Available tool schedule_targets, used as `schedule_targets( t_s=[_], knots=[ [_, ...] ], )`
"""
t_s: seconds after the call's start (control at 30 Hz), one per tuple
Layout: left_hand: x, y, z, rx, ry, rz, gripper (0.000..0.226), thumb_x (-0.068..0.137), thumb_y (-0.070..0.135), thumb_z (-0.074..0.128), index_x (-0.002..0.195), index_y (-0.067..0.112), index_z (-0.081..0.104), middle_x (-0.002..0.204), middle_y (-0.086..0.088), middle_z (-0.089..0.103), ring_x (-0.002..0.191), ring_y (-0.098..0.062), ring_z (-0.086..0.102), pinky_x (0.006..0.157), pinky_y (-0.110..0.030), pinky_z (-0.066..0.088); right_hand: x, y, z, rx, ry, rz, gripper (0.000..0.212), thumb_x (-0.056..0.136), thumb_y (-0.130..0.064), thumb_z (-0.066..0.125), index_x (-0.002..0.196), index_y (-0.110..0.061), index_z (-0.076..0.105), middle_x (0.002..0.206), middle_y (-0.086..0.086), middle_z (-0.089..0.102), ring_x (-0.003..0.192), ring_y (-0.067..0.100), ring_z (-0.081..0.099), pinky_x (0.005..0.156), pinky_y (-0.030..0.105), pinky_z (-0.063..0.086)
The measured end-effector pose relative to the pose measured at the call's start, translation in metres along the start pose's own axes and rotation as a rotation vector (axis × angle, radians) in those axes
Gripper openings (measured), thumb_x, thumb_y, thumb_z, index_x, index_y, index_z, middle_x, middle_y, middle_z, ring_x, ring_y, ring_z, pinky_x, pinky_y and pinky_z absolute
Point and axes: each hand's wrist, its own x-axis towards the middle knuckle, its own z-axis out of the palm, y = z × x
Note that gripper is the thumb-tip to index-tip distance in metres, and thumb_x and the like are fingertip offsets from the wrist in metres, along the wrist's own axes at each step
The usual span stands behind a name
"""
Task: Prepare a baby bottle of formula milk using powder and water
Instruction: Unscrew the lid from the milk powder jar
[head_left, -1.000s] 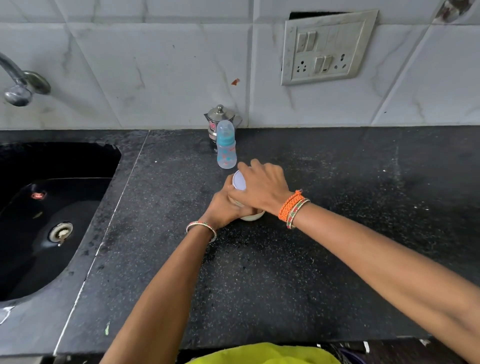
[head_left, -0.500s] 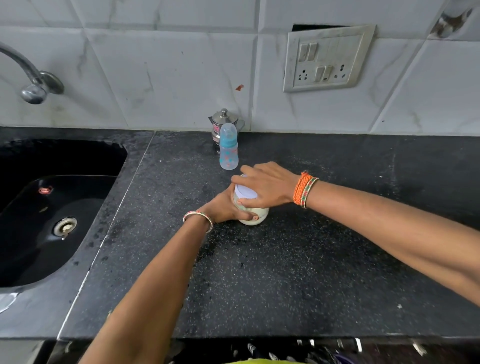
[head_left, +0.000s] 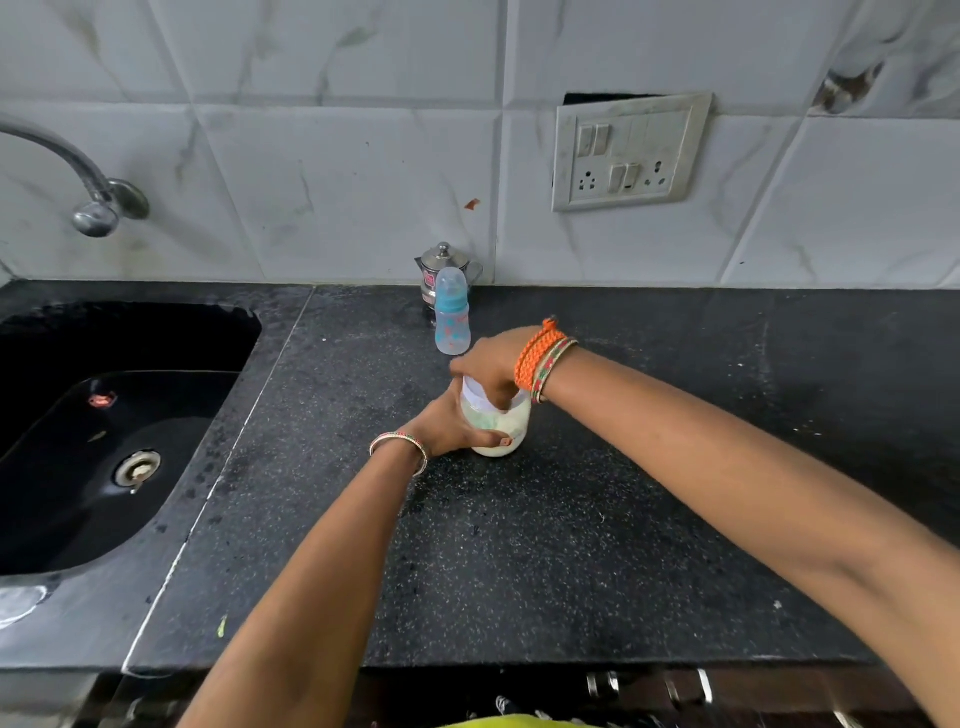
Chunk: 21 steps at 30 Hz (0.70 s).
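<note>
Counter: a black speckled stone counter (head_left: 519, 545) fills the near and middle ground, with both bare forearms reaching forward across it.
Left hand: the left hand (head_left: 447, 423), a thin bangle on its wrist, is wrapped around the side of a jar, fingers curled about its body and the thumb lying across the front.
Jar: a small clear jar (head_left: 498, 431) of pale, creamy powder stands upright on the counter near the middle, between the two hands.
Lid: a white lid (head_left: 480, 395) sits on top of the jar, partly covered from above.
Right hand: the right hand (head_left: 493, 366), with orange braided bands on its wrist, comes down over the lid, fingers curled around its rim in a grip.
Baby bottle: a clear baby bottle (head_left: 452, 317) with a blue collar and a clear cap stands upright just behind the jar, apart from both hands.
Metal pot: a small steel pot (head_left: 441, 262) with a knobbed lid stands right behind the bottle, against the wall.
Sink: a black sink (head_left: 119, 441) is sunk into the counter at the left, with a steel tap (head_left: 88, 192) curving above it.
Wall: white marble-look tiles carry a switch and socket panel (head_left: 631, 150) up at the right.
</note>
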Motion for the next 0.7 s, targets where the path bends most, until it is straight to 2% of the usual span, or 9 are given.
schedule_targets(
  t_s=[0.1, 0.23, 0.3, 0.4, 0.43, 0.5, 0.57, 0.63, 0.7],
  knots=[
    [-0.001, 0.001, -0.001, 0.029, -0.004, -0.006, 0.119, 0.052, 0.046, 0.084, 0.147, 0.021, 0.016, 0.139, 0.005, 0.039, 0.125, -0.013, 0.041, 0.11, -0.036, 0.034, -0.006, 0.014, -0.011, -0.107, 0.009, -0.027, 0.039, 0.1, -0.014, 0.042, 0.136, 0.002, 0.042, 0.143, 0.02, 0.044, 0.132, 0.034, 0.041, 0.105, 0.037, 0.034],
    [0.002, -0.002, 0.001, -0.007, 0.021, 0.002, 0.104, 0.061, 0.03, 0.085, 0.144, 0.02, 0.023, 0.137, 0.004, 0.043, 0.12, -0.014, 0.045, 0.105, -0.031, 0.037, 0.009, -0.01, 0.002, -0.159, -0.02, -0.157, 0.063, 0.09, -0.054, 0.05, 0.131, -0.006, 0.048, 0.132, 0.016, 0.054, 0.118, 0.032, 0.054, 0.095, 0.041, 0.044],
    [0.0, -0.002, 0.002, -0.014, 0.032, -0.018, 0.108, 0.059, 0.031, 0.086, 0.144, 0.021, 0.021, 0.136, 0.001, 0.047, 0.12, -0.016, 0.048, 0.106, -0.035, 0.039, 0.005, -0.012, -0.002, -0.044, -0.035, -0.105, 0.051, 0.093, -0.04, 0.054, 0.13, -0.006, 0.049, 0.132, 0.014, 0.055, 0.117, 0.03, 0.055, 0.093, 0.04, 0.044],
    [-0.004, -0.002, 0.002, 0.011, 0.056, -0.015, 0.122, 0.049, 0.048, 0.082, 0.146, 0.027, 0.013, 0.143, 0.0, 0.042, 0.128, -0.02, 0.044, 0.108, -0.042, 0.038, -0.01, 0.005, -0.01, -0.019, -0.02, -0.016, 0.043, 0.099, -0.009, 0.044, 0.139, 0.004, 0.036, 0.145, 0.022, 0.04, 0.134, 0.036, 0.037, 0.106, 0.039, 0.03],
    [-0.004, -0.002, 0.002, 0.032, 0.053, -0.008, 0.124, 0.047, 0.053, 0.081, 0.147, 0.027, 0.012, 0.146, 0.0, 0.039, 0.131, -0.02, 0.041, 0.109, -0.042, 0.037, -0.006, 0.007, -0.009, -0.054, -0.024, 0.004, 0.048, 0.099, -0.013, 0.045, 0.141, 0.006, 0.032, 0.147, 0.022, 0.036, 0.137, 0.036, 0.034, 0.108, 0.04, 0.028],
    [-0.005, -0.002, 0.003, 0.068, 0.041, 0.017, 0.12, 0.05, 0.054, 0.08, 0.147, 0.025, 0.017, 0.148, 0.0, 0.033, 0.134, -0.022, 0.037, 0.111, -0.043, 0.034, 0.006, -0.001, 0.0, -0.102, -0.068, -0.008, 0.082, 0.092, -0.041, 0.056, 0.149, -0.003, 0.011, 0.152, 0.023, 0.026, 0.139, 0.039, 0.03, 0.11, 0.048, 0.028],
    [-0.006, -0.001, 0.003, 0.052, 0.051, 0.002, 0.116, 0.047, 0.055, 0.079, 0.144, 0.024, 0.025, 0.143, 0.001, 0.039, 0.13, -0.022, 0.041, 0.108, -0.041, 0.037, 0.013, -0.011, 0.001, -0.059, -0.065, -0.038, 0.084, 0.09, -0.053, 0.052, 0.149, -0.006, 0.016, 0.148, 0.019, 0.036, 0.133, 0.036, 0.04, 0.107, 0.045, 0.035],
    [-0.006, -0.001, 0.002, 0.027, 0.063, -0.022, 0.124, 0.041, 0.056, 0.078, 0.146, 0.023, 0.019, 0.139, 0.001, 0.045, 0.126, -0.021, 0.046, 0.106, -0.039, 0.04, 0.007, -0.009, -0.004, 0.03, -0.099, -0.004, 0.061, 0.096, -0.039, 0.048, 0.144, -0.005, 0.029, 0.147, 0.016, 0.04, 0.131, 0.033, 0.042, 0.111, 0.037, 0.031],
    [-0.004, -0.002, 0.002, 0.036, 0.066, -0.024, 0.128, 0.042, 0.056, 0.08, 0.147, 0.027, 0.012, 0.144, 0.0, 0.042, 0.129, -0.02, 0.043, 0.108, -0.041, 0.038, -0.007, -0.002, -0.013, 0.092, -0.101, 0.042, 0.06, 0.099, -0.023, 0.045, 0.146, 0.002, 0.017, 0.154, 0.021, 0.023, 0.14, 0.037, 0.027, 0.115, 0.041, 0.02]
  ],
)
